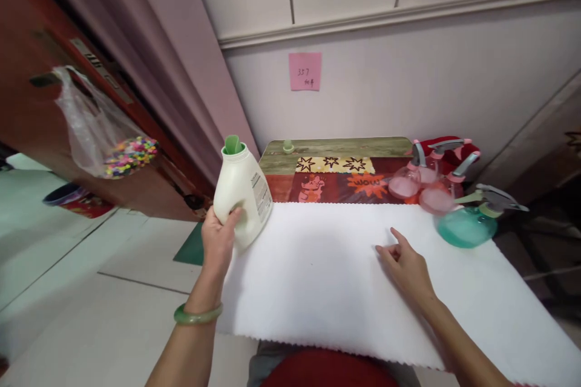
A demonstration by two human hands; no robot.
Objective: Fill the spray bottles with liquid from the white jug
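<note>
My left hand (218,238) is wrapped round the handle of a cream-white detergent jug (236,187). The jug stands at the left edge of the white cloth, and a green spout shows in its uncapped mouth. Over the cloth's right half is my right hand (403,263), with nothing in it and its index finger and thumb apart. To its right sits a spray bottle of green liquid (467,227). Several spray bottles of pink liquid (403,181) are grouped behind that one. At the table's back left lies a small green cap (288,146).
The white cloth (318,290) covers most of the table. Patterned cloth (336,187) shows along the back, against the wall. A pink note (305,71) is stuck on the wall. On the left, a plastic bag of colourful beads (131,157) hangs from the door handle.
</note>
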